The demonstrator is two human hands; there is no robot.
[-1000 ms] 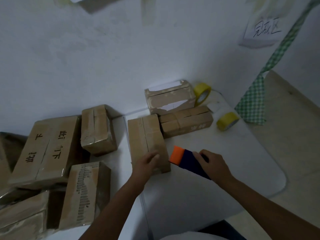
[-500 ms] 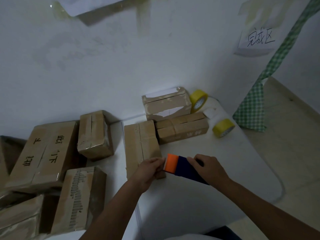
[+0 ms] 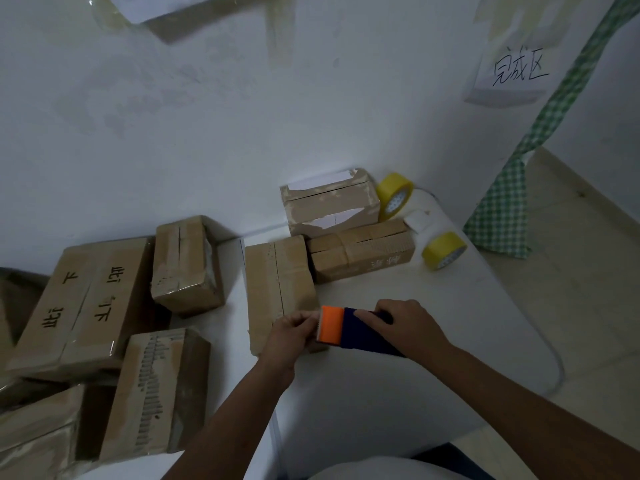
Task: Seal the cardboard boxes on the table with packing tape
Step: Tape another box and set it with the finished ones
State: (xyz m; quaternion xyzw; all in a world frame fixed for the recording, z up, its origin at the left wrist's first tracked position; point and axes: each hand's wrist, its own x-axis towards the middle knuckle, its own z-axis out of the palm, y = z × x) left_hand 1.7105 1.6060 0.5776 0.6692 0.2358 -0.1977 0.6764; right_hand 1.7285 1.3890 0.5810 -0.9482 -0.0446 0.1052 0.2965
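Note:
A long cardboard box (image 3: 277,282) lies on the white table (image 3: 433,341), its near end under my hands. My right hand (image 3: 408,325) grips a tape dispenser (image 3: 349,330) with a dark blue body and an orange head. My left hand (image 3: 294,332) pinches at the orange head, just over the box's near end; no tape strip can be made out. Two more boxes (image 3: 360,251) (image 3: 329,206) lie behind, against the wall. Two yellow tape rolls (image 3: 394,199) (image 3: 445,251) sit at the back right.
Several more cardboard boxes (image 3: 90,299) (image 3: 187,265) (image 3: 156,389) crowd the left side. A paper sign (image 3: 516,71) hangs on the wall at right. A green checked cloth (image 3: 502,202) hangs beyond the table's right edge. The floor lies to the right.
My left hand left the box top and moved right to the dispenser's orange head. My right hand brought the dispenser a little left, to the box's near end.

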